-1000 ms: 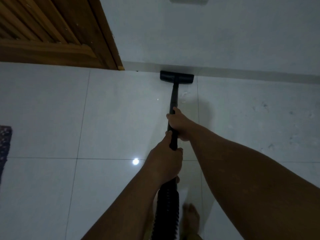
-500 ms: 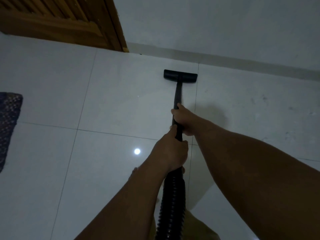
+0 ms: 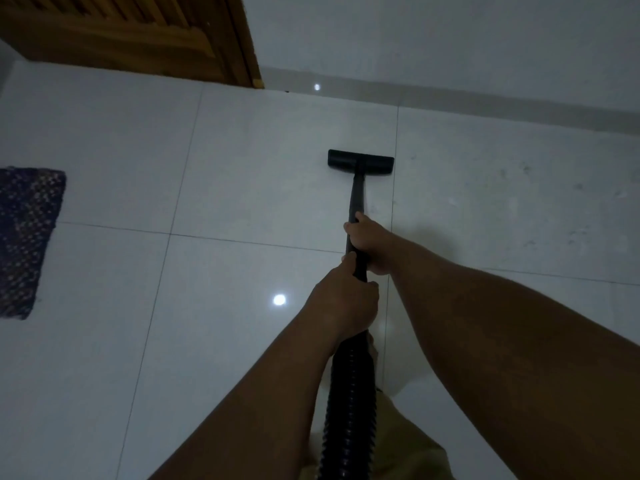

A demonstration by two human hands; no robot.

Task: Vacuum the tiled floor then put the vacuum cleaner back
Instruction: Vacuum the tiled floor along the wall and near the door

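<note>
Both hands clamp the black wand [image 3: 356, 199]: right hand [image 3: 370, 242] ahead, left hand [image 3: 346, 303] behind. Keep the floor head [image 3: 360, 162] flat on the tiles [image 3: 259, 188], overlapping strokes toward the wall.

Two hands: left hand [image 3: 346, 301] and right hand [image 3: 369, 239]. One vacuum wand [image 3: 356, 199], one floor nozzle [image 3: 360, 162], one ribbed hose [image 3: 349, 403]. One woven mat [image 3: 26, 237], one wooden door [image 3: 138, 32]. Two light reflections [image 3: 279, 300] on the tiled floor [image 3: 173, 161].
</note>
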